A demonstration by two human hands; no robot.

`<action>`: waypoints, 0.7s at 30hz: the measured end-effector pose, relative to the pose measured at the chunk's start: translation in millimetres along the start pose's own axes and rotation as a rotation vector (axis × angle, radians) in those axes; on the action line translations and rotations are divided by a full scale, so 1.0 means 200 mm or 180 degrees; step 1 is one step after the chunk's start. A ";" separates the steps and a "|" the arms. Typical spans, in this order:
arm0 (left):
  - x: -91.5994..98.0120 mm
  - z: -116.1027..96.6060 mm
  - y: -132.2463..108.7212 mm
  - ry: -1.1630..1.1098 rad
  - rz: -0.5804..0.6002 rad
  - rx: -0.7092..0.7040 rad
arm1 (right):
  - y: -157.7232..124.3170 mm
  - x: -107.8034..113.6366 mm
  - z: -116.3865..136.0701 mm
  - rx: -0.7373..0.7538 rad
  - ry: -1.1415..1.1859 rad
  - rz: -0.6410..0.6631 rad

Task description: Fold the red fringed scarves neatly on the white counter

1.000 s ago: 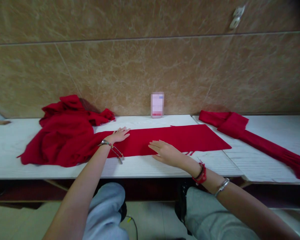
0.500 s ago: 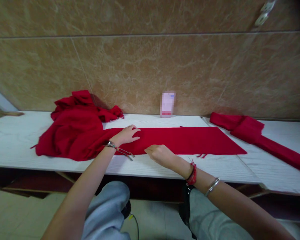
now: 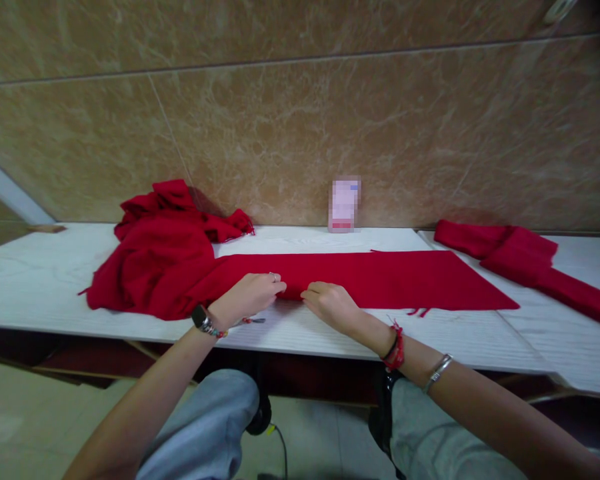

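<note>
A long red cloth (image 3: 405, 280) lies flat along the white bench, its right end cut to a slanted point and loose threads hanging at its near edge. Toward the left it runs into a bunched heap (image 3: 150, 267). My left hand (image 3: 247, 293), with a ring, a watch and a beaded bracelet at the wrist, pinches the cloth's near edge. Just to its right, my right hand (image 3: 333, 307) is closed on the same edge, fingertips pressed together. Only a short stretch of edge shows between the two hands.
Against the tiled wall (image 3: 280, 133) stands a small blurred pink-white item (image 3: 345, 205). Another red strip (image 3: 520, 260), folded over itself, lies at the right of the white bench (image 3: 40, 280). Below the bench's front edge are dark shelves and my knees.
My left hand has come from lying spread on top of the cloth to pinching its near edge. The right hand stays at that edge. The view has shifted slightly.
</note>
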State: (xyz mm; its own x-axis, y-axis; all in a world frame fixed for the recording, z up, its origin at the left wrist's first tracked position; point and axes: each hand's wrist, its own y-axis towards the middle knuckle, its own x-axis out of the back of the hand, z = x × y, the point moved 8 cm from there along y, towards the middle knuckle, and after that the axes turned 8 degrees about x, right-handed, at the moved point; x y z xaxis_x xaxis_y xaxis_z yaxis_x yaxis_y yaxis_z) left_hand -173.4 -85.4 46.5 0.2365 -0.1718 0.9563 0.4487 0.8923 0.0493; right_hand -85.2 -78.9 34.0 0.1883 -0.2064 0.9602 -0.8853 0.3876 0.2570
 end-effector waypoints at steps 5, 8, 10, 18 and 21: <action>-0.01 -0.01 -0.01 -0.0164 0.0030 -0.0198 | 0.00 0.01 0.02 0.0178 -0.0033 -0.0181; -0.04 -0.02 -0.01 -0.0367 0.0061 -0.0332 | -0.01 0.01 0.05 0.0439 -0.0042 -0.0273; -0.05 -0.03 -0.02 -0.0558 0.0119 -0.0387 | -0.02 0.00 0.06 0.0562 -0.0016 -0.0302; -0.05 -0.01 -0.06 -0.1429 0.0639 -0.0570 | -0.05 -0.03 0.05 0.0682 0.0412 -0.0327; -0.02 -0.02 -0.05 -0.1382 0.0584 -0.0446 | -0.06 -0.05 0.04 0.0601 0.0426 -0.0261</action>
State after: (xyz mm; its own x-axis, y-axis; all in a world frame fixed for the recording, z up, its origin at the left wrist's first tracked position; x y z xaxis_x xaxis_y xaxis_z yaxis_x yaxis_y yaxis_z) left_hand -175.8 -95.0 40.6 -0.0454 0.1995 0.9788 0.5520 0.8217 -0.1418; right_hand -80.8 -89.3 21.1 0.3064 -0.1044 0.9461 -0.9261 0.1970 0.3217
